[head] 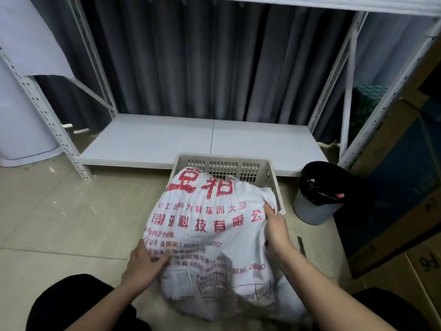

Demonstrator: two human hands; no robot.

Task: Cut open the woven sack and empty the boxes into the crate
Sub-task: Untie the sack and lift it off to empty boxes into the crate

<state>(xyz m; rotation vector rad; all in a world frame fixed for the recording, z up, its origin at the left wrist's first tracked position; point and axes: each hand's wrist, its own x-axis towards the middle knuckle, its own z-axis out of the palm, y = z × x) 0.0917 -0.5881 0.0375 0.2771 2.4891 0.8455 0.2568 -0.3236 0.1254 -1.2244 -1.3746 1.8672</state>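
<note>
Head view: sack [210, 225] over crate [274, 177].

a white metal shelving rack [51, 120] with perforated uprights stands on a beige tiled floor [59, 211], its low white shelf board [191, 139] bare. dark grey curtains [202, 63] hang behind it. a grey waste bin [315, 209] lined with a black bag [319, 185] sits on the floor to the right, with stacked cardboard boxes [401, 187] beside it. a white cylindrical object [21, 120] stands at far left.
</note>
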